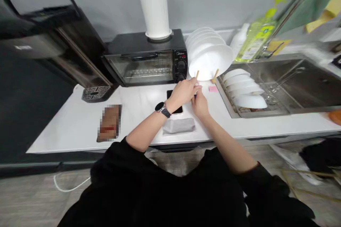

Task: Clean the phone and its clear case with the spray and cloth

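My left hand [183, 93], with a watch [160, 106] on its wrist, reaches in front of the plate rack. Its fingers are pinched together, close against those of my right hand [200, 105], which is closed too. A small dark blue bit shows between the hands; the fingers hide the rest of it. Beneath my left wrist lies a dark phone [178, 110], partly covered. A grey fabric pouch [179, 126] rests nearer the counter edge. Just beyond my fingers, white plates [209, 62] stand on edge in a wooden rack [215, 77], and a pink block [213, 88] sits beside it.
Behind stands a black toaster oven [146, 67] with a white utensil holder [156, 14] on top. A tall black machine [77, 49] and a pixelated flat item [109, 123] are on the left. At right, bowls [246, 90] sit by the sink [293, 95], near a soap bottle [255, 39].
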The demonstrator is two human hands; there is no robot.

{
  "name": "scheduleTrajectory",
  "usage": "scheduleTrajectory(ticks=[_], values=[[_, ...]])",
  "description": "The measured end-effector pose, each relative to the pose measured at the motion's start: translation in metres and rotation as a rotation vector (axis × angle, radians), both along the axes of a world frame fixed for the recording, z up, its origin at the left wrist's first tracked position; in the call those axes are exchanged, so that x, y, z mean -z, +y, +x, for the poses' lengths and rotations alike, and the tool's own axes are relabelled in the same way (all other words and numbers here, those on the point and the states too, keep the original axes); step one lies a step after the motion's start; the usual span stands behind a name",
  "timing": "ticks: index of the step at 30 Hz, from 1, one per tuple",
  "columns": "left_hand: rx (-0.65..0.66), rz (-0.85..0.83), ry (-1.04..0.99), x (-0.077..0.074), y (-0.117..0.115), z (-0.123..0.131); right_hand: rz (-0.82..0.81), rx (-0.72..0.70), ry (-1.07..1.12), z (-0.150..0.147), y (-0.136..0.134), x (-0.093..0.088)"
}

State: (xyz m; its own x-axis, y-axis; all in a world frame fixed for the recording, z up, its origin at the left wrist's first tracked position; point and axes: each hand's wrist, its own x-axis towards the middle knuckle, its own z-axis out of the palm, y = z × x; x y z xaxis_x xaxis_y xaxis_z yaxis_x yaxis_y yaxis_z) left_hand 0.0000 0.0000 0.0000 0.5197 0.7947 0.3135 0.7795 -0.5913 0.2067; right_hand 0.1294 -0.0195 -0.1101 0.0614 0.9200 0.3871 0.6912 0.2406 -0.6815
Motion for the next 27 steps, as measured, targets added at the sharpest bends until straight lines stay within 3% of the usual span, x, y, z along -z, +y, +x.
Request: scheduleTrajectory(ticks=[3,5,7,10,12,14,17,22,27], values=[[-0.054,-0.011,0.026,0.010,-0.005,0.008,0.006,-0.001,0.013,0.000,-0.002,-0.001],[-0.091,-0.015,-0.006,0.007,-0.005,0.010,0.002,0.006,0.020,0.000,-0.003,-0.001],[-0.135,-0.004,-0.093,-0.010,-0.002,0.010,-0.007,0.017,0.025,0.000,-0.004,-0.001],[-0.166,0.141,-0.329,-0.054,0.006,0.010,-0.014,0.030,0.032,0.000,-0.006,-0.002],[-0.053,0.196,-0.309,-0.079,0.010,0.009,-0.011,0.034,0.037,0.000,-0.007,-0.003],[0.101,0.120,-0.295,-0.087,0.013,0.006,-0.004,0.031,0.042,0.000,-0.008,-0.005],[0.230,-0.081,-0.423,-0.064,0.019,-0.004,0.011,0.020,0.051,-0.001,-0.009,-0.007],[0.017,-0.238,-0.581,0.006,0.032,-0.025,0.026,0.008,0.059,-0.001,-0.009,-0.007],[-0.034,-0.428,-0.651,0.045,0.047,-0.023,0.024,0.011,0.049,-0.001,-0.009,-0.007]])
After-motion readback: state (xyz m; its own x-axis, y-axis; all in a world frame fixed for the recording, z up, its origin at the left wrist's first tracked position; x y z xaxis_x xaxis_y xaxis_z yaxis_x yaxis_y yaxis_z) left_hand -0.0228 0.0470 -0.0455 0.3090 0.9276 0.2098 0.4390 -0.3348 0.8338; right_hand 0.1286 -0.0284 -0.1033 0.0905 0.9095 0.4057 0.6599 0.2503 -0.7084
